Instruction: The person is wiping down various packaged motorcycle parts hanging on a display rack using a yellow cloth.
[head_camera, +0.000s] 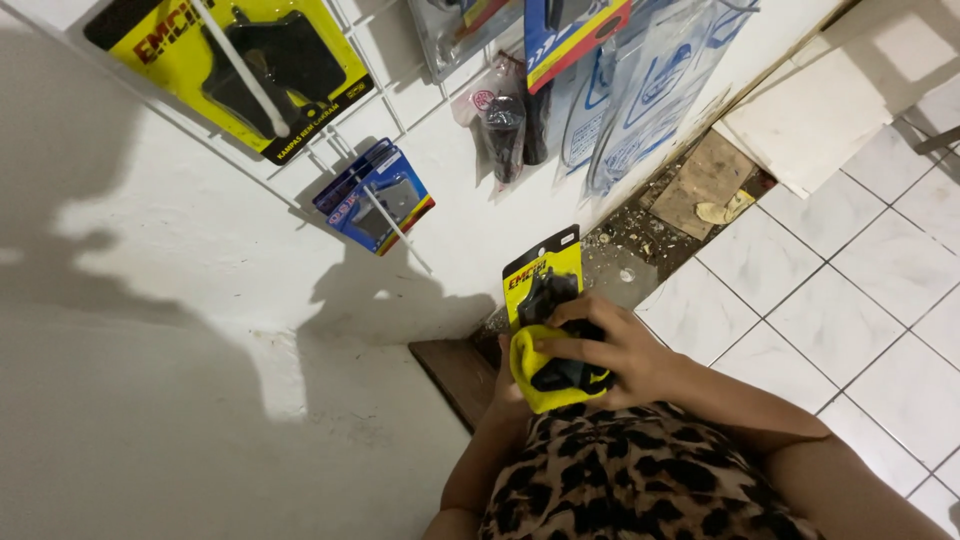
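1. While the person looks down, the right hand (620, 355) has its fingers (575, 312) closed over a yellow cloth (530, 375), pressed against a yellow-and-black blister pack (545, 290) held close to the chest.
2. Left hand (510, 395) sits beneath, mostly hidden; its fingers cannot be told.
3. Wiping looks under way, the pack not yet hung.
4. Farther off, the wire wall rack (400, 110) carries a blue pack (375, 195) and a large yellow pack (235, 65).
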